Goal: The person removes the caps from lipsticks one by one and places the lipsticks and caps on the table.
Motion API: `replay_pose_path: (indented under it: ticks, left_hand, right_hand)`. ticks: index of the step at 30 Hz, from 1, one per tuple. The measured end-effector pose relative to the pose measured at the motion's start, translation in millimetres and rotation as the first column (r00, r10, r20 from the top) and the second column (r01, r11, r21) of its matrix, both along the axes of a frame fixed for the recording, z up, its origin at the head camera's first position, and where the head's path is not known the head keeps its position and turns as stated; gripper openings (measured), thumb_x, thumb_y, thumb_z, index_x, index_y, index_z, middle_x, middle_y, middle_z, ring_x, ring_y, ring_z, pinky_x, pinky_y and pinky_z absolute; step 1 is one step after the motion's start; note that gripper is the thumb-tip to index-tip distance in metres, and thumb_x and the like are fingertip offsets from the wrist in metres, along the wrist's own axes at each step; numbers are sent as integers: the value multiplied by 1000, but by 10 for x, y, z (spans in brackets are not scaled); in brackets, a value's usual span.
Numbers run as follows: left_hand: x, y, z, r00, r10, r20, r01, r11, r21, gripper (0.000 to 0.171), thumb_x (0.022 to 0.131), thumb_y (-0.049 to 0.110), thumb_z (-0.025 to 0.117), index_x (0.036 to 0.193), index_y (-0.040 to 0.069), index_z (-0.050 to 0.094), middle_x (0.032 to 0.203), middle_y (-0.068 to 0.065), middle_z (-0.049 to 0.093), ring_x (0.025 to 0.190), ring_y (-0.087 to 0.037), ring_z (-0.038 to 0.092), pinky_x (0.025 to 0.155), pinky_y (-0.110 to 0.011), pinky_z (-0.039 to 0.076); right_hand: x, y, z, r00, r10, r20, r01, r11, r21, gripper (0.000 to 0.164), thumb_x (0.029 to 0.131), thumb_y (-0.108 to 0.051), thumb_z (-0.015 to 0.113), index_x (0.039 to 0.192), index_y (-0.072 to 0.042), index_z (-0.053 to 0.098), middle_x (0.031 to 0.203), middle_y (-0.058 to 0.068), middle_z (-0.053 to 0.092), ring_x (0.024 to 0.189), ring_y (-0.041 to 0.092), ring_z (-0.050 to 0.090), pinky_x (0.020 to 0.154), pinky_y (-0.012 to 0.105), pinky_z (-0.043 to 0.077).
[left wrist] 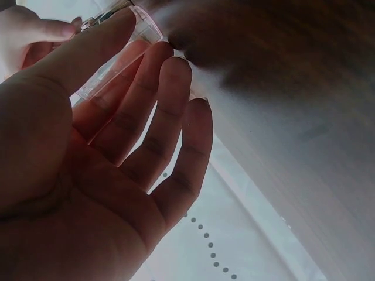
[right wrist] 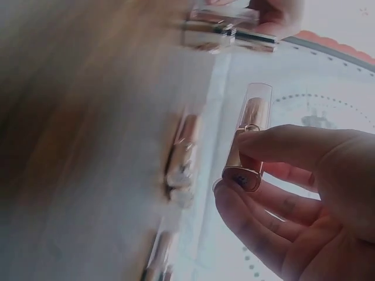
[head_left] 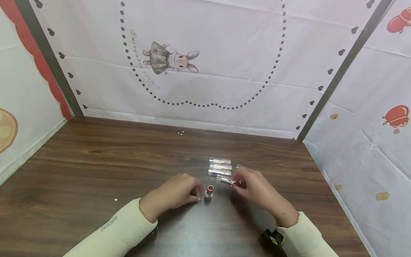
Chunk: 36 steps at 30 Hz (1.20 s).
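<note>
Near the table's front middle, my left hand point(head_left: 179, 191) pinches a transparent lipstick cap point(head_left: 200, 192) between thumb and fingers. Right beside that cap, an uncapped lipstick point(head_left: 209, 192) stands upright with its red tip showing. My right hand point(head_left: 257, 184) grips a capped lipstick point(right wrist: 249, 137) by its base end, thumb on one side and fingers on the other. In the head view its transparent end points left, close to a row of three lipsticks point(head_left: 219, 166) lying on their sides. Partly behind my right hand lies another transparent-ended item point(head_left: 242, 166).
Brown wood-grain table point(head_left: 96, 160) spreads out under both hands. A white printed cloth point(head_left: 218, 53) rises behind it, with more cloth at either side. Tiny white bits point(head_left: 181, 132) lie near the back edge, and another white bit point(head_left: 116, 200) lies at the left.
</note>
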<state>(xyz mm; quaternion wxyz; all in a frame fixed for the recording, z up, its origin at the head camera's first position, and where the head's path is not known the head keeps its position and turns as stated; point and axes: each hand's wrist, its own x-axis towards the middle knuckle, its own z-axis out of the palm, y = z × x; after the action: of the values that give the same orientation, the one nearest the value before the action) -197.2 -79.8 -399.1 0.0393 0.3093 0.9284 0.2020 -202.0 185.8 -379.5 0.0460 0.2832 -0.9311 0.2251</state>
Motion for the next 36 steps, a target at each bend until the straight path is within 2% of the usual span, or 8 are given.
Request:
replay_pose_path:
  ticks: [6, 13, 21, 30, 36]
  left_hand:
    - [21, -13, -34, 1000, -4, -2, 4, 1000, 4, 16, 79, 15, 84, 90, 15, 73, 78, 8, 70, 73, -5, 63, 70, -31, 53]
    - [24, -10, -51, 1000, 0, 7, 0, 1000, 9, 15, 79, 14, 84, 90, 15, 73, 79, 7, 71, 73, -5, 64, 70, -30, 53]
    - [-5, 14, -48, 1000, -8, 5, 8, 1000, 9, 13, 80, 16, 83, 89, 16, 74, 77, 9, 70, 71, -3, 62, 68, -28, 52]
    - [-19, 21, 10, 1000, -23, 7, 23, 1000, 12, 13, 81, 14, 82, 90, 14, 73, 81, 5, 72, 75, -7, 65, 71, -30, 54]
    - [-24, 34, 9, 1000, -8, 5, 8, 1000, -2, 13, 82, 13, 81, 91, 14, 72, 79, 7, 70, 74, -6, 64, 70, -30, 53]
  right_hand:
    - [-3, -167, 36, 999, 4, 40, -3, 999, -35, 20, 83, -5, 79, 96, -10, 64, 86, 2, 69, 75, 13, 66, 65, 22, 54]
    - [-5, -270, 38, 998, 61, -9, -61, 995, -84, 22, 81, -2, 79, 96, -7, 64, 85, 5, 69, 75, 17, 67, 67, 31, 58]
    - [25, -270, 46, 995, 71, -63, -74, 996, -49, 22, 81, -6, 80, 96, -10, 64, 85, 3, 70, 78, 16, 66, 70, 31, 57]
    - [94, -257, 160, 997, 62, -45, -65, 996, -67, 22, 82, -5, 80, 97, -10, 64, 87, 1, 68, 78, 14, 67, 69, 24, 56]
    - [120, -276, 194, 997, 73, -27, -75, 994, -80, 21, 83, -5, 79, 97, -10, 63, 86, -1, 69, 77, 12, 67, 69, 25, 56]
